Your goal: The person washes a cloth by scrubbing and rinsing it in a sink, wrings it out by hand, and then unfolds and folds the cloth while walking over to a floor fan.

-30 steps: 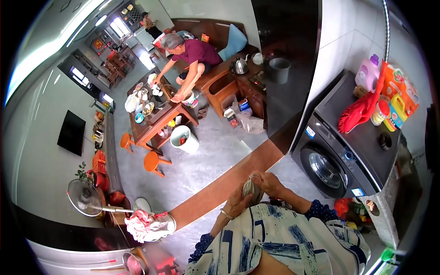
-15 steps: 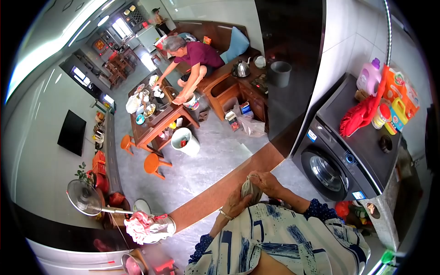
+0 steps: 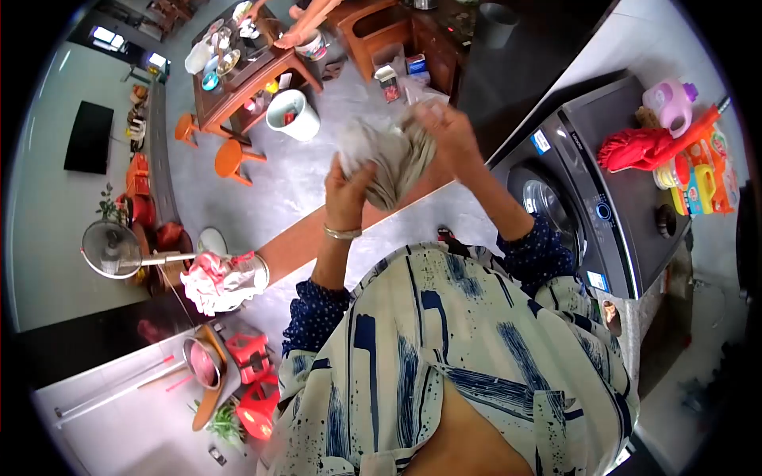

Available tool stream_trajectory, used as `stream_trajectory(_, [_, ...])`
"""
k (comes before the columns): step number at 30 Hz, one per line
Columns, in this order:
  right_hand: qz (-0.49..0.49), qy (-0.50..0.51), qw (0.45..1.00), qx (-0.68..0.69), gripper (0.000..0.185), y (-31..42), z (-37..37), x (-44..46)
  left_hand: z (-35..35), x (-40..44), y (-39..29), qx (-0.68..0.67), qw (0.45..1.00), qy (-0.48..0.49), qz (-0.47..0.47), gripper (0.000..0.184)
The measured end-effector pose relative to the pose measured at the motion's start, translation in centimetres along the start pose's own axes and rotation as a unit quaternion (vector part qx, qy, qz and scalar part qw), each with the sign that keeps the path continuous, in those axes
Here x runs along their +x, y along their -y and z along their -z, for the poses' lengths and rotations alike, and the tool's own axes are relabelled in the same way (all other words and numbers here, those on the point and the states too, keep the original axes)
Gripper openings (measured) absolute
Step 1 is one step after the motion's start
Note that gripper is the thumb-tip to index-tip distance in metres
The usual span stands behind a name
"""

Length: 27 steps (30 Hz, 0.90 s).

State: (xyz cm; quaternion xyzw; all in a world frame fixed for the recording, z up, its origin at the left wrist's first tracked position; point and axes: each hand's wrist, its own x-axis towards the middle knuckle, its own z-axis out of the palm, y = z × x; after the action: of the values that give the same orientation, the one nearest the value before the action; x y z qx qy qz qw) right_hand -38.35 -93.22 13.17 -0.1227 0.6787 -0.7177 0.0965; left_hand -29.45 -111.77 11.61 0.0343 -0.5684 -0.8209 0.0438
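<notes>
A crumpled grey-beige cloth [image 3: 389, 163] hangs between my hands in front of my body; whether it is a garment or a rag I cannot tell. My left hand [image 3: 348, 192], a bangle at its wrist, is closed on the cloth's lower left side. At the upper right, my right hand [image 3: 449, 136] grips the cloth's edge, its fingers slightly smeared by motion. Part of the fabric is blurred as well.
On my right stands a washing machine [image 3: 603, 182] with a red brush [image 3: 635, 149] and a lilac bottle [image 3: 671, 105] on top. Pink and white laundry [image 3: 214, 282] fills a bucket at left. Beyond are a white bin [image 3: 294, 119], orange stools [image 3: 232, 159] and another person's arm [image 3: 305, 24].
Both hands have risen and moved away from my body. The bunched cloth has been spread wider between them. My view has tilted downward.
</notes>
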Motion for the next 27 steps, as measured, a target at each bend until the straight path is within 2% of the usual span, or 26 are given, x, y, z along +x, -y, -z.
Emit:
stream_trajectory(1, [0.000, 0.006, 1.000, 0.000, 0.019, 0.5, 0.0, 0.2, 0.2, 0.5, -0.3, -0.063, 0.998, -0.009, -0.009, 0.041])
stream_trajectory(2, [0.042, -0.022, 0.997, 0.053, 0.019, 0.9, 0.1, 0.4, 0.6, 1.0, -0.6, -0.126, 0.992, -0.017, -0.020, 0.044])
stream_trajectory(4, [0.085, -0.038, 0.990, 0.108, 0.019, 1.2, 0.3, 0.6, 1.4, 1.6, -1.3, -0.169, 0.985, -0.015, -0.027, 0.045])
stream_trajectory(6, [0.022, -0.048, 0.995, 0.087, 0.020, 0.9, 0.3, -0.2, 2.3, 2.0, -1.8, -0.212, 0.976, -0.020, -0.038, 0.046])
stream_trajectory(8, [0.017, -0.029, 0.995, 0.091, 0.020, -1.9, 0.6, -0.8, 3.3, 2.0, -2.3, -0.305, 0.952, 0.023, -0.024, 0.046])
stream_trajectory(9, [-0.012, 0.014, 1.000, 0.011, 0.023, -3.4, 0.9, -1.4, 3.5, 1.9, -2.2, -0.319, 0.947, -0.019, -0.024, 0.048])
stream_trajectory(10, [-0.040, 0.055, 0.995, -0.071, 0.027, -4.0, 0.8, -1.7, 3.4, 1.8, -2.6, -0.332, 0.943, -0.018, -0.027, 0.047])
stream_trajectory(11, [-0.037, 0.066, 0.995, -0.071, 0.027, -3.8, 0.3, -1.7, 3.5, 1.7, -2.8, -0.323, 0.945, -0.028, -0.035, 0.047])
stream_trajectory(13, [0.019, 0.136, 0.957, -0.257, 0.029, -3.5, 0.0, -2.0, 3.5, 1.5, -3.1, -0.316, 0.947, -0.042, -0.042, 0.047])
stream_trajectory(14, [0.018, 0.140, 0.956, -0.257, 0.029, -2.9, -0.2, -1.8, 3.5, 1.4, -3.2, -0.316, 0.947, -0.036, -0.043, 0.045])
stream_trajectory(17, [0.189, 0.082, 0.949, -0.239, 0.024, 0.6, -2.3, -0.5, 3.5, 1.2, -3.4, -0.302, 0.950, -0.049, -0.053, 0.042])
stream_trajectory(18, [0.188, 0.085, 0.949, -0.239, 0.024, 1.9, -3.3, -0.4, 3.5, 1.1, -3.3, -0.288, 0.953, -0.064, -0.061, 0.041])
stream_trajectory(20, [0.169, 0.148, 0.963, -0.148, 0.026, 3.8, -5.5, -0.3, 2.8, 0.9, -3.5, -0.276, 0.956, -0.066, -0.073, 0.038])
stream_trajectory(22, [0.170, 0.177, 0.957, -0.154, 0.038, 3.5, -8.0, -0.1, 3.1, 1.0, -2.2, -0.253, 0.959, -0.084, -0.093, 0.035])
stream_trajectory(23, [0.232, 0.143, 0.940, -0.206, 0.041, 2.1, -9.0, 0.2, 2.1, 0.5, -2.7, -0.242, 0.961, -0.098, -0.092, 0.033])
stream_trajectory(24, [0.235, 0.149, 0.939, -0.204, 0.041, 1.4, -9.2, 0.2, 1.6, 0.3, -2.6, -0.213, 0.964, -0.123, -0.098, 0.033])
stream_trajectory(26, [0.085, 0.198, 0.955, -0.203, 0.040, 0.7, -9.6, 0.7, 2.3, -0.5, -2.0, -0.160, 0.977, -0.113, -0.087, 0.039])
stream_trajectory(27, [0.032, 0.214, 0.966, -0.143, 0.035, 0.6, -9.6, 0.4, 2.5, -1.2, -2.1, -0.142, 0.982, -0.112, -0.060, 0.047])
